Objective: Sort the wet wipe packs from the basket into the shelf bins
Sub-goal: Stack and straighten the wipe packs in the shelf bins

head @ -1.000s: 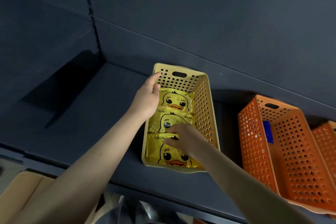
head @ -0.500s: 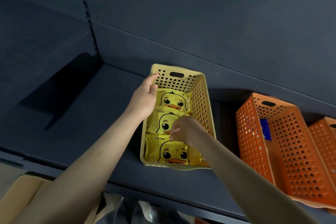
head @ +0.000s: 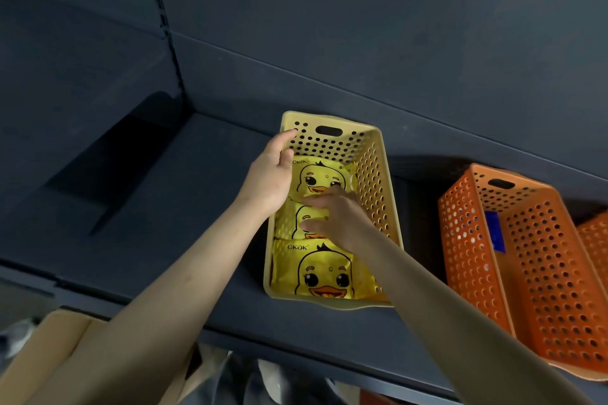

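Nearest, below the shelf's front edge and under the left forearm, sits a cardboard box (head: 56, 335). On the dark shelf (head: 164, 240) stands a yellow bin (head: 385, 207) with three duck-printed wipe packs in a row. The near pack (head: 322, 273) lies flat just behind the right wrist. The right hand (head: 335, 217) rests on the middle pack (head: 302, 220) with its fingers stretched leftward and relaxed, slightly blurred. The left hand (head: 271, 174) curls over the bin's left wall, gripping it beside the far pack (head: 319, 177), which lies just beyond the right fingertips. Right of the right hand, apart from the yellow bin, stands an orange bin (head: 460, 240) holding a blue pack (head: 495, 233).
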